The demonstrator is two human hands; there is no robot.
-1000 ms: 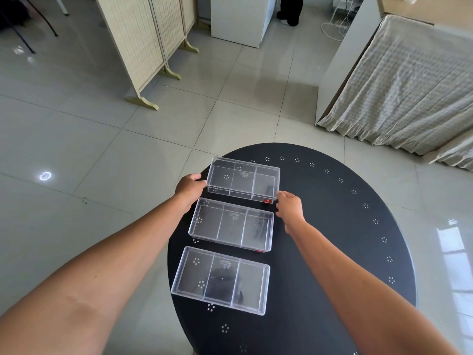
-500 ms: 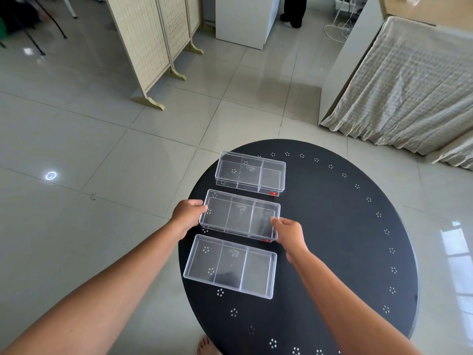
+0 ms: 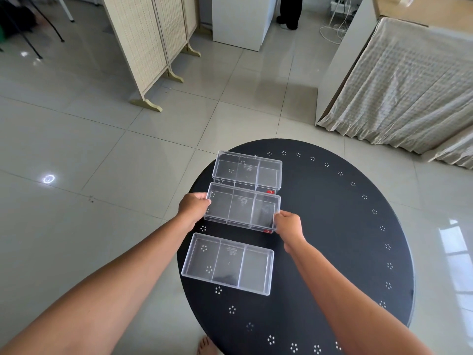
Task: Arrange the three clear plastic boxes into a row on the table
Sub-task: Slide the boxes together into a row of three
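Round black worktop [image 3: 332, 252], edged with small white dot clusters, standing on a glossy grey tiled floor [image 3: 128, 175]. Nearest the viewer, a bare foot [image 3: 206, 345] shows at the worktop's near edge. Both forearms reach forward from the lower corners. On the worktop's left part lie three clear plastic boxes, each divided into three compartments, one behind another in a line running away from the viewer. Near box [image 3: 227, 263]: flat on the worktop, untouched, well apart from the next. Middle box [image 3: 243, 210]: grasped at both short ends, the left hand [image 3: 193, 207] closed on its left end with fingers wrapped over the rim, the right hand [image 3: 289, 225] closed on its right near corner; whether it rests on the worktop or is raised cannot be told. Its far long edge lies against or overlaps the near edge of the far box [image 3: 247, 170], which sits close to the worktop's far left rim. Small red labels mark the right near corners of the middle and far boxes. Background, left: a folding woven screen [image 3: 151, 44] on wooden feet. Right: a bed [image 3: 409, 80] draped in pale checked cloth. Centre rear: a white cabinet [image 3: 240, 20], with a person's dark trouser legs [image 3: 289, 11] beside it.
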